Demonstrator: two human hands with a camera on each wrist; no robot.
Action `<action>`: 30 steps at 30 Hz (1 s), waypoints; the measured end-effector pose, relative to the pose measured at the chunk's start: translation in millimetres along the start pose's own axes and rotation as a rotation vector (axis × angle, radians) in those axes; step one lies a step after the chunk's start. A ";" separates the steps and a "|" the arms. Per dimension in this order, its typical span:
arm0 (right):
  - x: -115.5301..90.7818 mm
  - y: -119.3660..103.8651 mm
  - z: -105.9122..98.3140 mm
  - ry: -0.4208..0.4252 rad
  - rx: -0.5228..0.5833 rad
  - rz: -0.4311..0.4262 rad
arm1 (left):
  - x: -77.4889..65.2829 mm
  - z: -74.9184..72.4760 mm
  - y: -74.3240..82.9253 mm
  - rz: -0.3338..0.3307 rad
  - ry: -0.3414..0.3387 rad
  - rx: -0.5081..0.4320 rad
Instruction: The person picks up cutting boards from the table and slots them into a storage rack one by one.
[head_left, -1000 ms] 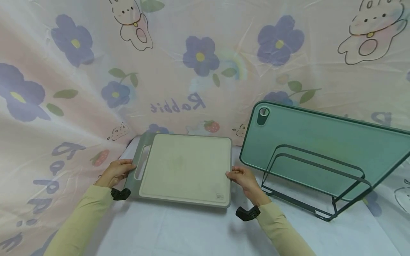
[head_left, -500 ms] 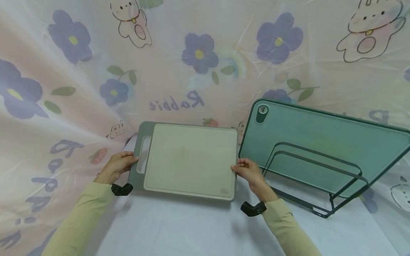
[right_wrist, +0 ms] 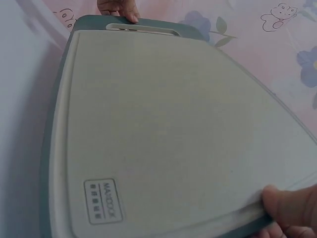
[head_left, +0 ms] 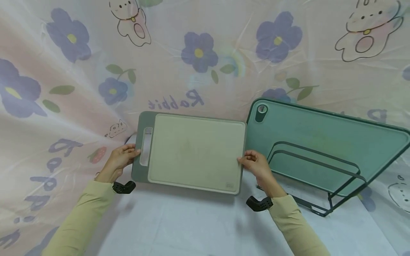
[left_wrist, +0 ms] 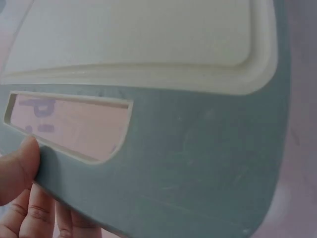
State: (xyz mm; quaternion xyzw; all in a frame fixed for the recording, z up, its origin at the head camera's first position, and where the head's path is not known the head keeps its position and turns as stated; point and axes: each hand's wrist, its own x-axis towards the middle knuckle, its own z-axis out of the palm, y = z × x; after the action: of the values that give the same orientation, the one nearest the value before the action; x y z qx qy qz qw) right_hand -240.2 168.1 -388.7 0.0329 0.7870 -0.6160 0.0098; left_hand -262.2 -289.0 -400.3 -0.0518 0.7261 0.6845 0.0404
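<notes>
A cutting board (head_left: pixel 196 153) with a cream face and grey-green border is tilted up off the white table, facing me. My left hand (head_left: pixel 120 160) pinches its left edge beside the handle slot; in the left wrist view the thumb (left_wrist: pixel 22 166) presses the front while the fingers go behind. At the opposite edge, my right hand (head_left: pixel 257 167) pinches the board, thumb on the cream face. The right wrist view shows a small printed label (right_wrist: pixel 103 201) in one corner. Both hands' fingertips behind the board are hidden.
To the right, a larger green cutting board (head_left: pixel 320 138) leans upright in a dark wire rack (head_left: pixel 317 209). The held board's right edge overlaps it in the head view. Behind hangs a flowered curtain (head_left: pixel 173 71); a white cloth (head_left: pixel 179 220) covers the table.
Both hands have raised the cutting board, tilted it more upright and shifted it slightly right, closer to the rack. The green board and rack stay in place.
</notes>
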 end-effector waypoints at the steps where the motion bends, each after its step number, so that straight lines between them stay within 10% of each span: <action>1: -0.2 -1.5 -1.3 0.003 -0.006 -0.002 | -0.2 1.2 1.0 0.012 0.004 -0.006; 30: -8.2 -62.7 -44.4 -0.018 -0.355 -0.213 | 5.6 17.1 36.3 0.125 -0.064 -0.224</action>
State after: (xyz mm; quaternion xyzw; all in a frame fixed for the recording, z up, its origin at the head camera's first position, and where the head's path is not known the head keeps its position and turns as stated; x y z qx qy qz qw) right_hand -234.9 195.8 -316.8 -0.0580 0.8821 -0.4655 -0.0427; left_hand -272.7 -270.0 -366.1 0.0113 0.6452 0.7638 0.0148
